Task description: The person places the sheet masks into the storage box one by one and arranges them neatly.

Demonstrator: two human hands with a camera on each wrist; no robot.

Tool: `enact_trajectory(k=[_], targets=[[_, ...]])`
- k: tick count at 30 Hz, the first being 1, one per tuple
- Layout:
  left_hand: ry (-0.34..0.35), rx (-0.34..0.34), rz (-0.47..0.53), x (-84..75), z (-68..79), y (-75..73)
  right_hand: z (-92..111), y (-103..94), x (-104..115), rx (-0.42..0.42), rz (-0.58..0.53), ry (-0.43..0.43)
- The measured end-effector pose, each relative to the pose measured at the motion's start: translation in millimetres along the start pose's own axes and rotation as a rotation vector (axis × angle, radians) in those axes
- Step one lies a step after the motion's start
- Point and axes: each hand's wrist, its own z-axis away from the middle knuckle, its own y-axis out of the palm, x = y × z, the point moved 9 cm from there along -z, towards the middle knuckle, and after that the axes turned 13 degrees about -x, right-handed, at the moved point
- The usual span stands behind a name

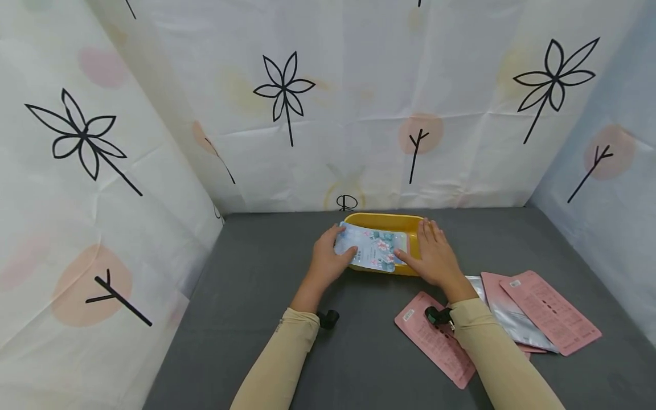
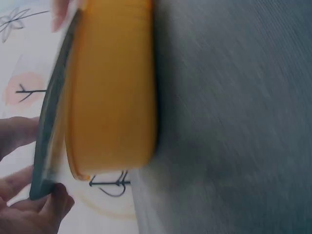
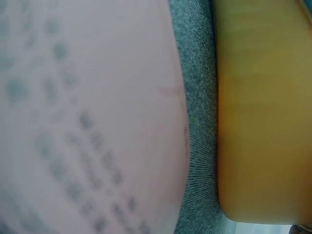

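A flat light-blue packet (image 1: 371, 247) with a floral print lies over the mouth of a yellow plastic bin (image 1: 384, 218). My left hand (image 1: 328, 259) pinches its left end, the thumb on top and the fingers under the edge. In the left wrist view the packet (image 2: 48, 122) shows edge-on at the rim of the bin (image 2: 112, 92), with fingertips (image 2: 59, 195) curled at its end. My right hand (image 1: 437, 256) reaches over the bin's right side with fingers straight, its thumb at the packet's right end. Something pinkish shows beneath that end.
Several pink printed packets lie loosely on the dark grey table (image 1: 246, 319) at the right, among them one pink packet (image 1: 550, 310) and a silver packet (image 1: 512, 319). Another pink packet (image 1: 435, 347) lies under the right forearm. A patterned cloth (image 1: 359, 114) hangs behind.
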Motion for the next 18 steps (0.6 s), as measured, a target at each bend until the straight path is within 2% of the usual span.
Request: enact_trajectory(k=[4, 10, 18], targets=[[0.02, 0.051, -0.048, 0.8, 3.3, 4.7, -1.2, 0.6, 1.2, 0.012, 0.012, -0.003], [0.005, 0.051, -0.05, 2.0, 4.7, 3.7, -3.3, -2.3, 2.7, 0.009, 0.028, -0.005], [0.03, 0.137, -0.084, 3.0, 8.5, 9.8, -2.2, -0.3, 1.8, 0.007, 0.019, 0.002]])
